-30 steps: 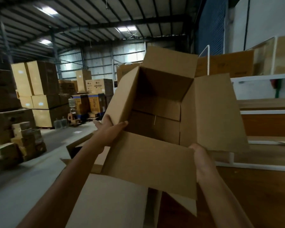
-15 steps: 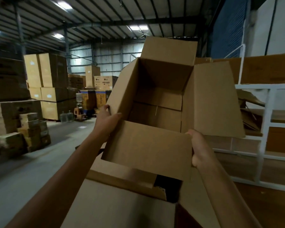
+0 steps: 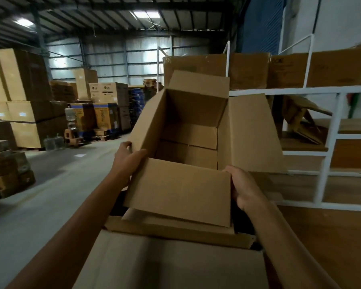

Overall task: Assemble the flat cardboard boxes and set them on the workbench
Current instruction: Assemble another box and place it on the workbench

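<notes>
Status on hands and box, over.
Gripping with left hand and right hand, opposite sides. Held up: open box, flaps out. Beneath it, more cardboard.

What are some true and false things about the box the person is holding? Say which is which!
1. Both hands hold the cardboard box. True: the left hand grips its left side, and the right hand grips its near right corner.
2. The box's top flaps are folded shut. False: they stand open, so you can see inside.
3. A toy sits inside the box. False: only the folded bottom flaps show inside.
4. A white shelf rack stands to the right of the box. True.
</notes>
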A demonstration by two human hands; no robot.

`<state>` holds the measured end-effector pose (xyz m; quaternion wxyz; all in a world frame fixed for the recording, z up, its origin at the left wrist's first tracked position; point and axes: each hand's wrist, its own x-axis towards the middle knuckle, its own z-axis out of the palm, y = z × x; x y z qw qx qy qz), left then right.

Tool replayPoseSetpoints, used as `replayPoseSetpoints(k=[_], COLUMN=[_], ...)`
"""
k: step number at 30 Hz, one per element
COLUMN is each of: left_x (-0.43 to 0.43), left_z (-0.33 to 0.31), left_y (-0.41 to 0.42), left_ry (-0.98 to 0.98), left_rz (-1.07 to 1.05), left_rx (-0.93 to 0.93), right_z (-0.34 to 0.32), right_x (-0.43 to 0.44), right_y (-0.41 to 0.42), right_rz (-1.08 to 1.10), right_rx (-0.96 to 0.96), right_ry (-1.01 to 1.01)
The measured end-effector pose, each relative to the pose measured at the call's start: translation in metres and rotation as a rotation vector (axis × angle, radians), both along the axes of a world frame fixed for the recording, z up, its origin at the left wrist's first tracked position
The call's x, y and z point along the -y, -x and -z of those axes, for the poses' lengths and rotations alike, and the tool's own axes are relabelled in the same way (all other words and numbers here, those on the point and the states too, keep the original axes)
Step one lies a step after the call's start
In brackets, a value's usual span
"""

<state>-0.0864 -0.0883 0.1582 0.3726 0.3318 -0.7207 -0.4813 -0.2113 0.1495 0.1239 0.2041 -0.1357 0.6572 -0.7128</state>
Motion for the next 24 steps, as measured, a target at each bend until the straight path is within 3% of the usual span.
replayPoseSetpoints(k=[9, 14, 19, 24], left_x=[0.027, 0.024, 0.045, 0.066], left_z=[-0.001, 0.011, 0.042, 0.063], left_y=[0.007, 0.015, 0.015, 0.008], left_ry=[0.038, 0.000, 0.025, 0.243], left_rz=[0.229, 0.282, 0.259, 0.255], left_rx=[-0.057, -0.038, 0.066, 0.276], right_z=[-0.003, -0.019, -0.014, 0.000], right_x=[0.000, -0.002, 0.015, 0.030], right_y=[-0.031, -0.031, -0.023, -0.018], right_rz=[0.295, 0.371, 0.365, 0.395], right_rx=[-0.192, -0.175, -0.166, -0.073], right_ry=[-0.082, -0.123, -0.210, -0.277])
